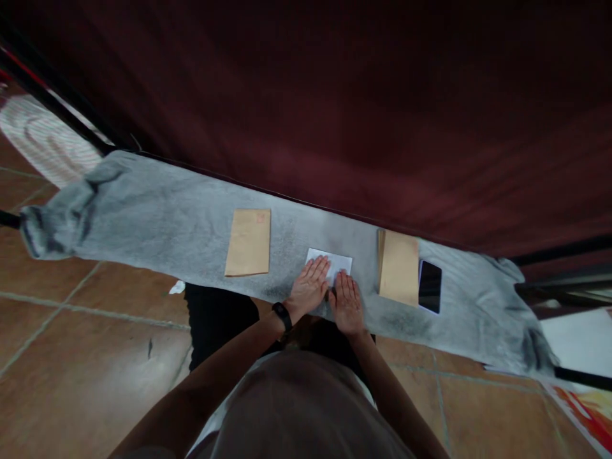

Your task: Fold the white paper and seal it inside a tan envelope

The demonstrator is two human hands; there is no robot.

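Note:
A small folded sheet of white paper [340, 260] lies on the grey cloth in front of me. My left hand [310, 284], with a dark band on its wrist, rests flat on the paper's left part, fingers stretched out. Beside it my right hand [347, 302] lies flat at the paper's lower right edge, fingers straight. Both hands hide the near part of the sheet. To the left is a brown envelope [248, 243] with a small reddish mark. A stack of brown envelopes [400, 268] sits to the right.
A phone [430, 287] with a dark screen lies right of the envelope stack. The grey cloth [157, 217] covers a narrow surface. Behind it hangs a dark red curtain [306, 115]. Tiled floor [109, 344] shows below, with a white scrap [177, 287] on it.

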